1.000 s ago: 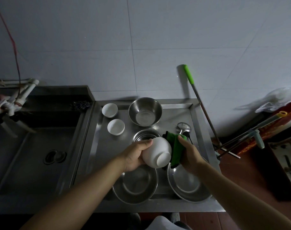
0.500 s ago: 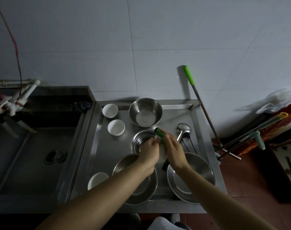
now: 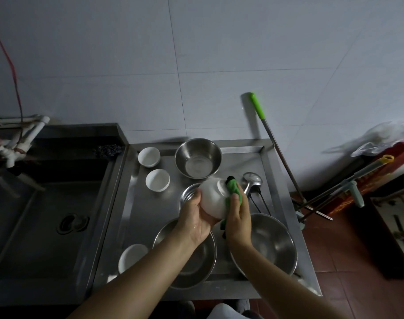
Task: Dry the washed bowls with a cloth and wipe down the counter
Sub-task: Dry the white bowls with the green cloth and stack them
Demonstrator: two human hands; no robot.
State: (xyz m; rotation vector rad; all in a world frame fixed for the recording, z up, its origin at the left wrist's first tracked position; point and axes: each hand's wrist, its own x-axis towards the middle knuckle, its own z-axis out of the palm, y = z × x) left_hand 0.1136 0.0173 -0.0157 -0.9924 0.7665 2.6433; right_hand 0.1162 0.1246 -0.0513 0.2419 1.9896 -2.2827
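Head view: the left hand (image 3: 197,216) grips an upturned white bowl (image 3: 212,198) above the steel counter (image 3: 132,217). The right hand (image 3: 239,216) presses a green cloth (image 3: 233,188) against it, fingers curled around the cloth.

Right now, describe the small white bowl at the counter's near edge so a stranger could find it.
Start at the steel counter right of the sink. At its near left corner, beside a wide steel bowl, sits the white bowl. Unlike the two white bowls at the back, it stands alone, partly hidden by the forearm.

Ladle (image 3: 252,180) flat; mop handle (image 3: 257,108) against wall.
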